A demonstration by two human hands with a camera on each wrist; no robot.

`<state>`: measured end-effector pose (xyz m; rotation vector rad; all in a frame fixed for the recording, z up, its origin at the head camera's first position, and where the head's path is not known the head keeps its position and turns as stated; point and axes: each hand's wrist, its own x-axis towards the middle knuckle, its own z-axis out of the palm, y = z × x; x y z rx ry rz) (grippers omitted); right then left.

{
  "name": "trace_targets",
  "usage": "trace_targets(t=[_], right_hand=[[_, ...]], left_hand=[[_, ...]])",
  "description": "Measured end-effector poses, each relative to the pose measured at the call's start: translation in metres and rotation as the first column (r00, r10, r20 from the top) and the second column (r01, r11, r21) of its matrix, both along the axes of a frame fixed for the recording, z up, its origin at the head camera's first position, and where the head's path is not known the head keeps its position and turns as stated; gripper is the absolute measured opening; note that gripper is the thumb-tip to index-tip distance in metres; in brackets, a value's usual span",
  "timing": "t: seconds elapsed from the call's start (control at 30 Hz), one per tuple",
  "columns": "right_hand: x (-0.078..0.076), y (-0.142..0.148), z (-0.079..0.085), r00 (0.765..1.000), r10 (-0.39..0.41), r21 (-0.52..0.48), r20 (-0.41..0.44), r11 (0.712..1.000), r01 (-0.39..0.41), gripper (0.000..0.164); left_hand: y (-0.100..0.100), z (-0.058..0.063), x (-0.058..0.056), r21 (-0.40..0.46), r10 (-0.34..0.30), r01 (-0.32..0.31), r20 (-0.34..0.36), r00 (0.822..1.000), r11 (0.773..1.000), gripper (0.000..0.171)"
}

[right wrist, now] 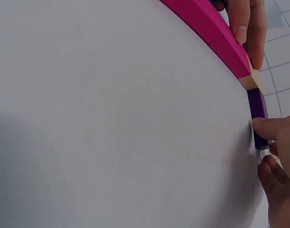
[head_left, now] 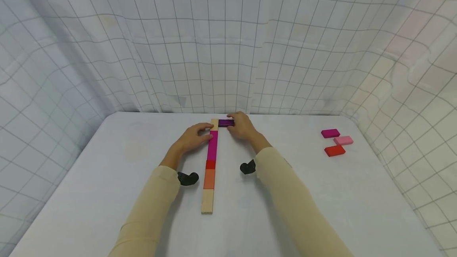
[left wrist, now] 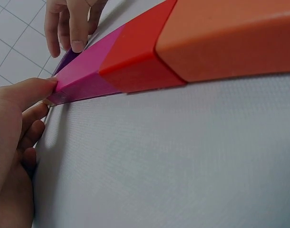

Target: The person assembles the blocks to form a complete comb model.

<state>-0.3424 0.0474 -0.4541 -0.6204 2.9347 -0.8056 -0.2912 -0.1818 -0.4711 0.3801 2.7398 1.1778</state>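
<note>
A straight row of blocks lies on the white table, running away from the person. From near to far come a plain wood block, an orange block, a red block, two magenta blocks and another plain wood block. Against the right side of that far block, crosswise, lies a purple block. My right hand pinches its right part between thumb and fingers. From the left, my left hand touches the row's far end, thumb at the magenta and fingertips by the plain wood.
Off to the right lie a loose magenta block, a pink block and a red block, close together. A white grid-patterned curtain hangs behind the table's far edge and along both sides.
</note>
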Motion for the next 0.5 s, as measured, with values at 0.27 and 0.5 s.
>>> trace_targets(t=[0.27, 0.5], right_hand=[[0.002, 0.010, 0.013, 0.998, 0.042, -0.021, 0.036, 0.999, -0.041, 0.050], [0.003, 0.020, 0.024, 0.996, 0.076, -0.058, 0.036, 0.996, -0.073, 0.053]], left_hand=[[0.001, 0.001, 0.000, -0.009, 0.013, -0.013, 0.019, 1.000, 1.000, 0.054], [0.000, 0.002, 0.002, -0.011, 0.002, -0.002, 0.013, 1.000, 1.000, 0.054]])
